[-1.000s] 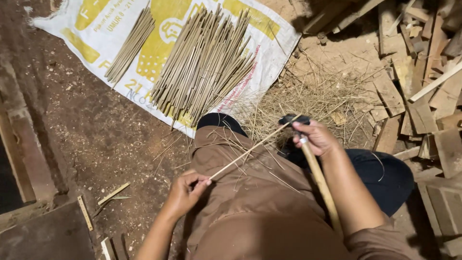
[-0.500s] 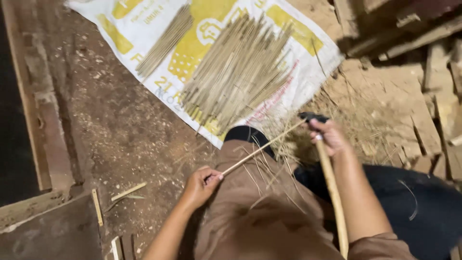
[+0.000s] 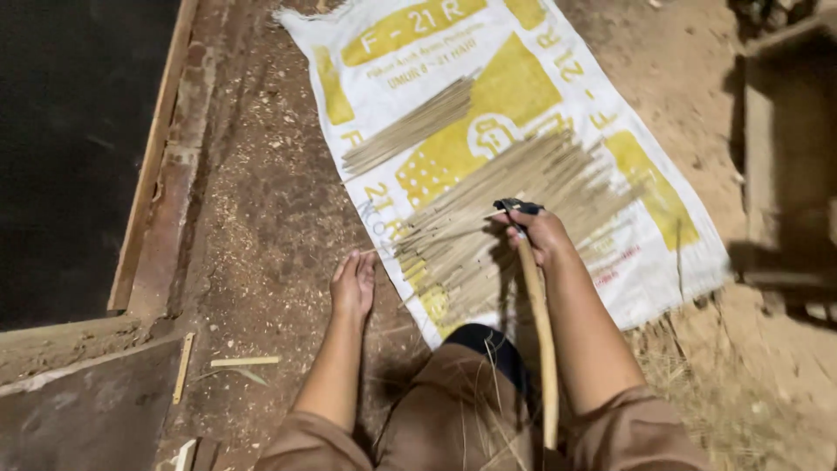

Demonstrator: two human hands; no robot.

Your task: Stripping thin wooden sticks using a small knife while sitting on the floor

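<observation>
Now the left hand (image 3: 353, 286) has let go of the thin stick it pinched a moment ago and lies flat on the dirt floor (image 3: 261, 218), fingers together. Right hand (image 3: 542, 237) grips a knife (image 3: 536, 314) by its long wooden handle, which runs back along the arm. Just past both hands, a big pile of thin sticks (image 3: 506, 205) lies on a white and yellow sack (image 3: 602, 105). These sticks look light, stiff and easy to snap, so pinching one near its end seems best.

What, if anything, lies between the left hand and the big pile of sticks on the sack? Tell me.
Nothing visible does. The left hand rests at the sack's edge, the big pile of sticks just beyond its fingertips, with only bare sack between.
</observation>
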